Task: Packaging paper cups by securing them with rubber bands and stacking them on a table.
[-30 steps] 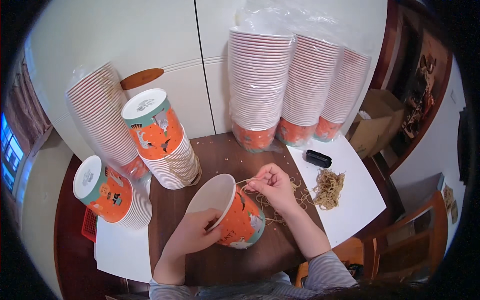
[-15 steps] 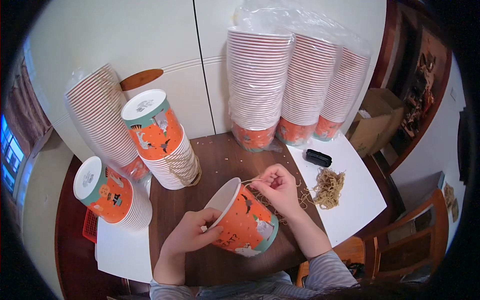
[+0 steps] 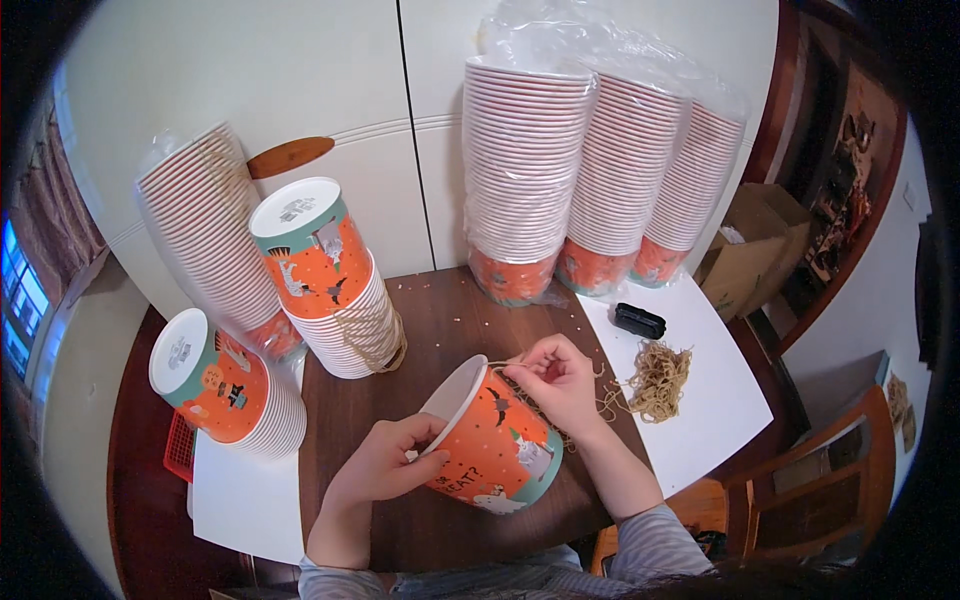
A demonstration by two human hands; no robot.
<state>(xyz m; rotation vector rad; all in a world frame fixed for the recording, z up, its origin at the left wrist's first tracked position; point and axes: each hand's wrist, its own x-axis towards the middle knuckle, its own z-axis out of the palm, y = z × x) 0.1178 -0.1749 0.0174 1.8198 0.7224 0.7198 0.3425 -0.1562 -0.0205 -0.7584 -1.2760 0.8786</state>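
Observation:
An orange paper bucket (image 3: 490, 435) with a green base band and ghost and bat pictures lies tipped over the brown table, its mouth toward the upper left. My left hand (image 3: 392, 460) grips it by the near side of its rim, fingers inside and thumb on the outer wall. At the far side of the rim, my right hand (image 3: 556, 385) pinches a tan cord (image 3: 508, 363). Whether the cord passes through the bucket's wall cannot be made out. More loose cord lies behind the bucket, partly hidden by it and by my right wrist.
To the right, a cord pile (image 3: 660, 382) sits beside a black oblong object (image 3: 639, 320) on a white board (image 3: 715, 410). Bagged bucket stacks (image 3: 525, 170) rise at the back. On the left stand two upside-down stacks (image 3: 315, 265), one with cords hanging on it, and a leaning bagged stack (image 3: 205, 220).
Both hands and the bucket keep nearly the same place, with the right hand still pinching the cord by the rim. The whole view has shifted slightly.

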